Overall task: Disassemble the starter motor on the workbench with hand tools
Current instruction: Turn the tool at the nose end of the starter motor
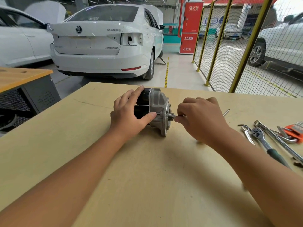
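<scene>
The starter motor (157, 105) lies on its side in the middle of the wooden workbench (82, 145), its black body to the left and its grey aluminium nose housing to the right. My left hand (131, 115) grips the black body, fingers over the top and thumb against the housing. My right hand (200, 118) pinches a thin metal tool (226, 111) whose tip points at the housing's front face near the pinion shaft. The tool's far end sticks out behind my hand.
Hand tools lie at the bench's right edge: a ratchet with a green handle (264, 141), combination wrenches (247, 134) and an orange hex key holder (295, 131). A white car (105, 43) stands beyond the bench, a yellow mesh fence (237, 46) at the right, another bench (21, 76) at the left.
</scene>
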